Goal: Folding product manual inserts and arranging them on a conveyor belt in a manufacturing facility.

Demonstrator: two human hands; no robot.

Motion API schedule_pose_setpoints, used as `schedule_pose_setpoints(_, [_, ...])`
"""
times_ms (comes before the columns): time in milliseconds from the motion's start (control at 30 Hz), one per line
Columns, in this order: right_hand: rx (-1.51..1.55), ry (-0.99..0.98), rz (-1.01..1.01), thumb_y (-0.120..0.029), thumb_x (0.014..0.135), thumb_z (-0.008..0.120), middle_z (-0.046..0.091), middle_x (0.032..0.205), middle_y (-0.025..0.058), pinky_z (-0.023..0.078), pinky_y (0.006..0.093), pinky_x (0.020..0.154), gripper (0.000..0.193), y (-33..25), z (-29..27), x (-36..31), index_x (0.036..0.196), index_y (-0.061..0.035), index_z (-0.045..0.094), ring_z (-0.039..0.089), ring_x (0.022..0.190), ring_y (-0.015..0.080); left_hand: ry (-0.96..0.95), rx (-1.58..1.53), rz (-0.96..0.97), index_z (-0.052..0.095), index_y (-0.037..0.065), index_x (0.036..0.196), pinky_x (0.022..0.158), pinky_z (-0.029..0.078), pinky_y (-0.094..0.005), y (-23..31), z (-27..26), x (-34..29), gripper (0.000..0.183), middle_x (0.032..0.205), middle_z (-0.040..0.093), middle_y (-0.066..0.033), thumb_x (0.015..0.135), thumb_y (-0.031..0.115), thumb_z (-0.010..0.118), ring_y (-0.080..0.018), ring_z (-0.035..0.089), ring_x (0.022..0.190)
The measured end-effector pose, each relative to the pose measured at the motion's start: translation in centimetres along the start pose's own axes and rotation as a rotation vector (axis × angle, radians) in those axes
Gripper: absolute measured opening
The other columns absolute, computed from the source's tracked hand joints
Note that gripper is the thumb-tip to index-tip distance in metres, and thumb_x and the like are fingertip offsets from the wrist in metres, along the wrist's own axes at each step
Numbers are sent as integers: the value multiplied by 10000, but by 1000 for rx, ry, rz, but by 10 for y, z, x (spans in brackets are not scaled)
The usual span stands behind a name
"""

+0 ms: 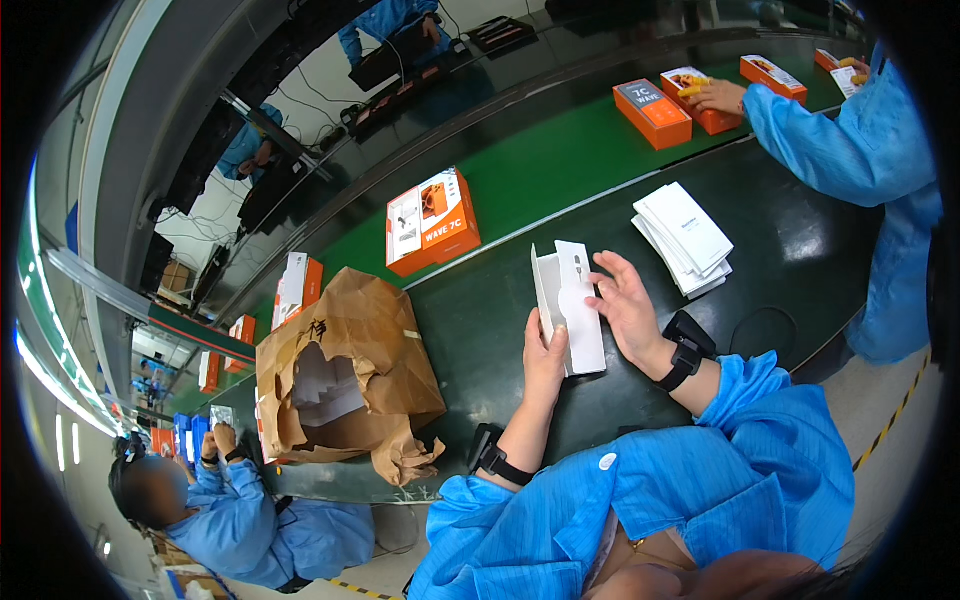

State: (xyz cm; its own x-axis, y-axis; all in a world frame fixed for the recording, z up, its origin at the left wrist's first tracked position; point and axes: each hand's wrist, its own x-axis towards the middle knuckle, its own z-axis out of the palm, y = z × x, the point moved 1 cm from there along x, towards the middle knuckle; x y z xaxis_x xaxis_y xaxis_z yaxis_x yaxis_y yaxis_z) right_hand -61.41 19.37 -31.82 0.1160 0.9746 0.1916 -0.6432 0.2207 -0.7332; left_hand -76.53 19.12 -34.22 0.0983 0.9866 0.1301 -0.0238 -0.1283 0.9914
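My left hand [545,368] grips the lower left side of a white folded card piece [588,335], thumb on its face. The piece stands partly unfolded, with one flap raised on its left and a small dark print near its top. Beside its right edge is my right hand [630,312], its fingers spread and slightly curled; the fingertips come close to the card, and I cannot tell whether they touch it. A stack of white booklets [690,228] lies on the dark green table to the right, loosely fanned.
A torn brown paper bag [405,355] with white pieces inside stands at left. Beyond the table edge, an orange-and-white box [440,225] and another orange box [655,115] sit on the green conveyor [540,180]. Co-workers in blue work at right [850,150] and lower left [235,530].
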Motion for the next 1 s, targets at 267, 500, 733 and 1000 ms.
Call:
schedule_pose_setpoints(267, [-259, -262, 130, -175, 884, 496, 379, 1281, 107, 291, 341, 1002, 536, 24, -4, -5, 1331, -18, 246, 364, 1184, 178, -5, 148, 138, 296, -6, 1324, 933, 362, -315, -1, 0, -2, 572, 1252, 427, -155, 889, 323, 467, -217, 443, 1129])
schedule_pose_setpoints(500, [-391, -174, 14, -175, 734, 690, 481, 1165, 147, 375, 337, 928, 676, 13, -6, 0, 1261, 14, 311, 471, 1086, 219, 104, 444, 315, 448, -5, 1221, 737, 473, -299, 28, 12, -11, 390, 989, 614, -155, 845, 82, 503, -225, 610, 832])
schedule_pose_setpoints(733, [-626, -206, -51, -179, 667, 723, 501, 1124, 153, 399, 341, 896, 676, 9, -12, 3, 1204, 16, 362, 499, 1044, 225, 12, 357, 136, 547, -22, 1090, 760, 437, -238, 36, 13, -18, 252, 967, 618, -64, 862, 83, 522, -114, 564, 857])
schedule_pose_setpoints(1000, [-617, -268, 25, -99, 638, 661, 493, 1089, 91, 389, 311, 897, 641, 11, -22, 7, 1194, -1, 358, 473, 1020, 157, -22, -34, -72, 607, -14, 965, 651, 438, -205, 29, 9, -14, 159, 828, 593, -11, 845, 87, 578, -74, 534, 708])
